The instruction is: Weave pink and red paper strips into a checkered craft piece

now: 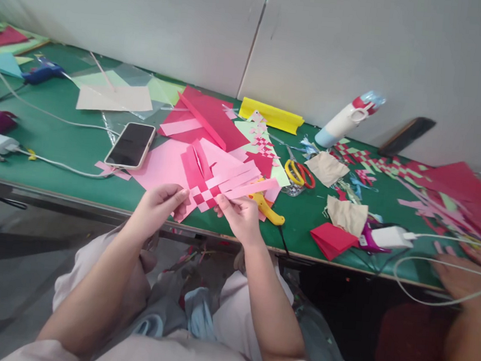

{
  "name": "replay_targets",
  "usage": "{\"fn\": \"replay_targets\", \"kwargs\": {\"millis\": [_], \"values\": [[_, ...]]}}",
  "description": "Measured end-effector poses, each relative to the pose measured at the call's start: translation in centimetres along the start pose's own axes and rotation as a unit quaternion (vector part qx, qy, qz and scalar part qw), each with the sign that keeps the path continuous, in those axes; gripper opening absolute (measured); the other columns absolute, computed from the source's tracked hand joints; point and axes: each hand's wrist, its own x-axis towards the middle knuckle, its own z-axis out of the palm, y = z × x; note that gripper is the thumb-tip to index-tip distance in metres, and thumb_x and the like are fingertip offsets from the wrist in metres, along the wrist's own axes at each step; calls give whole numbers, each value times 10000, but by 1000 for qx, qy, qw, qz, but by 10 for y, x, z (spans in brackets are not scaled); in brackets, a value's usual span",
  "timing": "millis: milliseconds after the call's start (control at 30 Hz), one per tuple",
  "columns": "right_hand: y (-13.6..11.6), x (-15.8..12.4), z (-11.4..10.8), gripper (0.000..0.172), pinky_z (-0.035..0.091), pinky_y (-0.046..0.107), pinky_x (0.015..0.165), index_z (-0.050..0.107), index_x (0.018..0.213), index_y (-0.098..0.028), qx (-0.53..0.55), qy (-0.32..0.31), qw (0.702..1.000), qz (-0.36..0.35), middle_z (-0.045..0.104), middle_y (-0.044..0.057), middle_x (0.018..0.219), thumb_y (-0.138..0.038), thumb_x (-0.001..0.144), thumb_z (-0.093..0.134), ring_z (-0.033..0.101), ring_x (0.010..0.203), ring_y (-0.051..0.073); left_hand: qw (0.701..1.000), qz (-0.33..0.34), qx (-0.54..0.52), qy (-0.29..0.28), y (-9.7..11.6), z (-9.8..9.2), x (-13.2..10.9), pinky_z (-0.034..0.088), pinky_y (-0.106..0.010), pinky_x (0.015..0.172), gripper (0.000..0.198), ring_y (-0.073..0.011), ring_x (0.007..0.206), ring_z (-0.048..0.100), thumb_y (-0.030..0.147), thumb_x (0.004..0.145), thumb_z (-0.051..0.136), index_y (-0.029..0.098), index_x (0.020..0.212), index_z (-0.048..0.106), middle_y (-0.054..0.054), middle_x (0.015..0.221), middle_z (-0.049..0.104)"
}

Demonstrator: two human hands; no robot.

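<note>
In the frame's centre, the left hand (160,204) and right hand (242,217) pinch opposite sides of woven pink-and-red paper (205,195); a phone (129,145) lies left of centre on the worktop (59,181).

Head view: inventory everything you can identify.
Woven paper piece: 1, red-pink, front centre
Loose paper: many, mixed colours, scattered
Phone: 1, black-screened, left
Pistol-shaped tool: 1, blue, far left
Curved tool: 1, yellow, near centre
Loop-handled scissors: at least 1, yellow-orange, centre-right
Folded strip: 1, yellow, back centre
Cylindrical bottle: 1, white, back right
Long bar: 1, black, back right
Cloth pouches: 2, beige, right
Chargers and cables: several, white, both sides
Table: 1, green, across view
Wall: 1, grey, behind
Co-worker's hand: at least 1, right edge
Left hand, right hand: one each, bare, front centre
</note>
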Motion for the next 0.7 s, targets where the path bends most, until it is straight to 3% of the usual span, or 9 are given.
{"fn": "replay_targets", "kwargs": {"millis": [100, 200, 267, 333, 433, 500, 700], "values": [[2, 1, -3, 322, 486, 229, 493, 659, 622, -167, 21, 7, 1000, 6, 640, 20, 563, -408, 834, 642, 586, 490, 116, 994, 33, -60, 80, -4, -14, 4, 457, -210, 494, 211, -97, 525, 565, 324, 838, 620, 175, 697, 668, 0, 594, 620], [3, 2, -6, 332, 480, 230, 504, 655, 609, -169, 29, 9, 1000, 3, 637, 18, 554, -406, 840, 640, 580, 488, 112, 975, 57, -37, 210, -4, -27, 7, 482, -210, 517, 131, -95, 536, 582, 301, 765, 711, 172, 757, 735, -16, 640, 681], [3, 2, -6, 339, 481, 233, 509, 653, 604, -170, 26, 10, 1000, 4, 634, 17, 547, -413, 841, 639, 581, 493, 115, 967, 47, -15, 252, -2, -31, 7, 499, -211, 536, 147, -94, 541, 590, 295, 709, 763, 169, 786, 757, -25, 660, 707], [3, 1, -4, 337, 483, 235, 507, 656, 606, -171, 23, 9, 1000, 8, 634, 17, 545, -419, 835, 644, 585, 496, 119, 976, 15, -10, 218, -1, -28, 6, 506, -215, 536, 187, -100, 544, 597, 321, 681, 786, 164, 780, 760, -34, 669, 718], [2, 1, 0, 342, 487, 237, 498, 656, 605, -173, 16, 4, 1000, 10, 646, 20, 553, -431, 829, 645, 592, 492, 123, 996, -36, -20, 76, -2, -14, 2, 505, -222, 532, 253, -115, 561, 606, 395, 679, 783, 154, 747, 745, -42, 663, 713], [3, 1, 3, 356, 491, 240, 501, 652, 600, -174, 4, -3, 1000, 6, 656, 24, 560, -442, 834, 634, 599, 493, 127, 998, -57, -21, 20, -3, -3, 1, 487, -212, 518, 278, -110, 546, 593, 418, 668, 792, 153, 699, 717, -29, 616, 688], [4, 0, 6, 376, 501, 246, 530, 656, 605, -173, -28, -12, 1000, 1, 670, 29, 573, -457, 848, 613, 614, 511, 135, 995, -91, -18, 21, -5, 8, 1, 477, -228, 498, 378, -117, 503, 580, 511, 779, 667, 147, 679, 687, -32, 582, 661]]}}
